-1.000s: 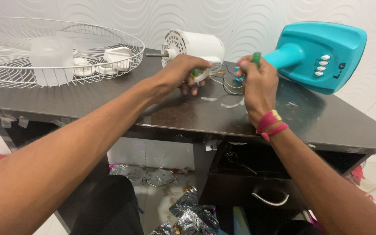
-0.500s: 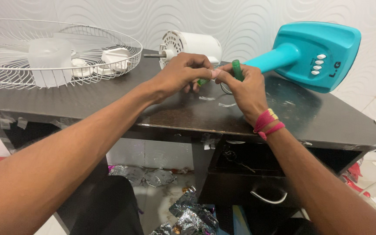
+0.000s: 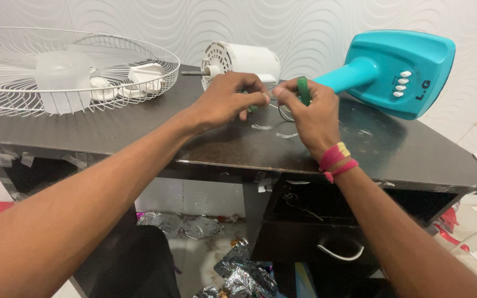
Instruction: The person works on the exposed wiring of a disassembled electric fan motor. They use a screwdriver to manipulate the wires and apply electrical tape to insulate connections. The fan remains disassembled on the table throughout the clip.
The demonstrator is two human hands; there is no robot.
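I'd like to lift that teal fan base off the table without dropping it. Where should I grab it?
Take the teal fan base by its narrow neck, the rounded stem that points left toward the right hand. It looks slim enough for a grip to wrap around, while the wide body is broad and sloped. Come from above or the front; the wall is close behind, and the buttons sit on the body.

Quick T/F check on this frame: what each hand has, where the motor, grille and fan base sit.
1. The right hand holds a green-handled tool. True.
2. The white motor lies on the floor. False: it lies on the dark table.
3. The wire grille sits left of the motor. True.
4. The teal fan base is in the left hand. False: it rests on the table, right of both hands.
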